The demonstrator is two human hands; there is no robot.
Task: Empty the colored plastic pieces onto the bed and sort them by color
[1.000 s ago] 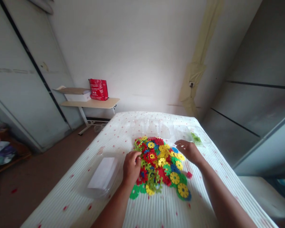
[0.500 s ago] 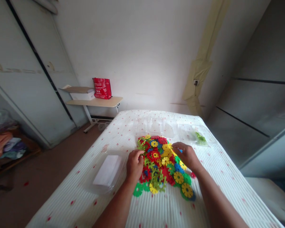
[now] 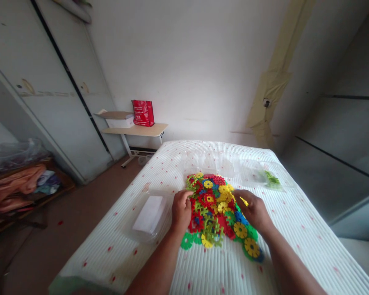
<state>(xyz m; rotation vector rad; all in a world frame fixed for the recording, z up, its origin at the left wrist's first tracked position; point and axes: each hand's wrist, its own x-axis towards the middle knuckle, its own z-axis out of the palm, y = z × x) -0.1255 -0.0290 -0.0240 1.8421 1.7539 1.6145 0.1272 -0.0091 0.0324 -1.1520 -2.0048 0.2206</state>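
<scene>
My left grip (image 3: pixel 182 208) and right grip (image 3: pixel 253 208) curl beside the plastic pieces (image 3: pixel 209 199) heaped between them, whether pinching any I cannot tell, with a clear tray (image 3: pixel 141 237) outside my left grip.

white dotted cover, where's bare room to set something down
Bare cover: right of the right forearm; between it and the left forearm, in front of the colourful pile; and along the left edge, beside the clear container. Crowded: the middle, with the pile between left hand and right hand, and clear trays behind.
</scene>
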